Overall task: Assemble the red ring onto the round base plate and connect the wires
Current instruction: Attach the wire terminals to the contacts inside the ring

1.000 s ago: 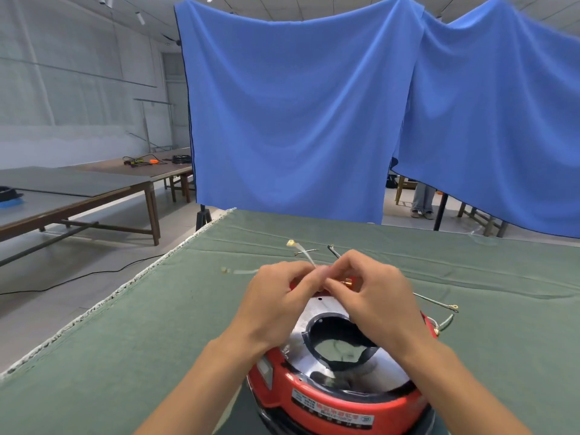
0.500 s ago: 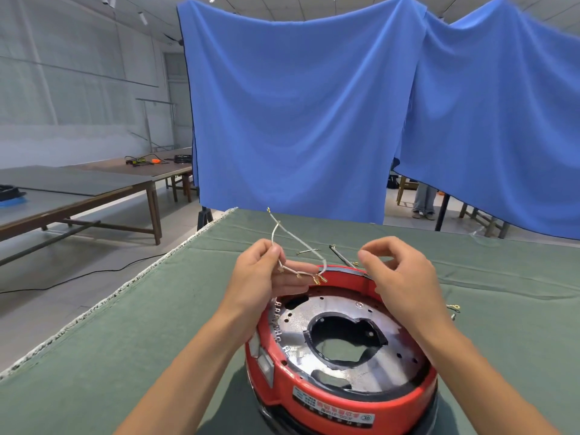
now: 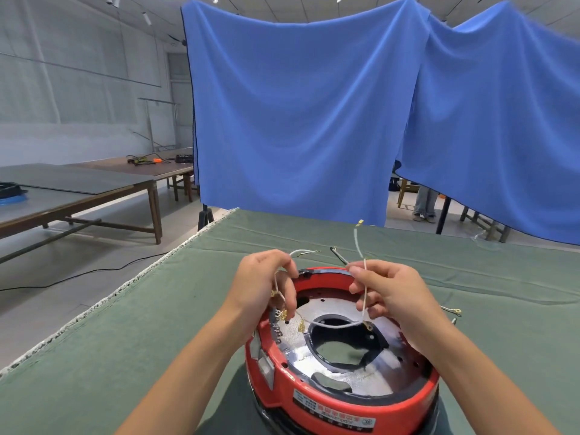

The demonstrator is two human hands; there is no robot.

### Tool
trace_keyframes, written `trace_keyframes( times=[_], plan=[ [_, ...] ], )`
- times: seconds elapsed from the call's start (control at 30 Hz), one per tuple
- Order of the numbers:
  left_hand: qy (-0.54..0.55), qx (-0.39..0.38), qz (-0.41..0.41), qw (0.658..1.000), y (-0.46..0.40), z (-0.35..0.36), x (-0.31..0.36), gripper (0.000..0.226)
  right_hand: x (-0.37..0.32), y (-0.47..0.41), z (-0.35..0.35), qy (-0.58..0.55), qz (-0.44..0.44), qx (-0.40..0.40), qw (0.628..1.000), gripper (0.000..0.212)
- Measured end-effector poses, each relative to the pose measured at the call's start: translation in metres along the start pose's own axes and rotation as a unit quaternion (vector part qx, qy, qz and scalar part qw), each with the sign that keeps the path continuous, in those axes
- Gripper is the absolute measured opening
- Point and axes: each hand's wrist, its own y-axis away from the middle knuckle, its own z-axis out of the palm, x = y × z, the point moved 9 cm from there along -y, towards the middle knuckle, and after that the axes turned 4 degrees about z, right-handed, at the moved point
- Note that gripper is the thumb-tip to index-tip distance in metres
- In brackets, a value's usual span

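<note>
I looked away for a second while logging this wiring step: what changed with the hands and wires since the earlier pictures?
The hands, pressed together over the far rim a second ago, have drawn apart. The right hand, empty half a second ago, now pinches a white wire and lifts it. The left hand still holds its wires, now lower at the left rim. The red ring and metal plate stayed put.

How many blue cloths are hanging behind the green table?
2: a large blue cloth hangs in the middle, and a second blue cloth hangs to its right, partly overlapping it. More may be out of frame.
</note>
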Motion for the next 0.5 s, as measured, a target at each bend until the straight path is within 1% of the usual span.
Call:
trace_keyframes(
  times=[0.1,0.17,0.23,0.37,0.5],
  plan=[
    [-0.056,0.002,0.043,0.998,0.001,0.007,0.002,0.027,-0.013,0.004,0.006,0.050,-0.080,-0.004,0.996,0.023],
    [-0.088,0.004,0.072,0.993,0.002,0.011,0.004,0.026,-0.023,0.010,0.013,0.109,-0.142,-0.013,0.984,0.026],
    [-0.097,0.011,0.089,0.991,0.003,0.011,0.006,0.025,-0.028,0.015,0.019,0.155,-0.182,-0.023,0.971,0.024],
    [-0.098,0.030,0.101,0.990,0.003,0.007,0.009,0.023,-0.031,0.019,0.018,0.180,-0.208,-0.012,0.961,0.021],
    [-0.105,0.029,0.099,0.989,0.003,0.007,0.008,0.023,-0.033,0.020,0.016,0.193,-0.215,0.001,0.957,0.021]
  ],
)
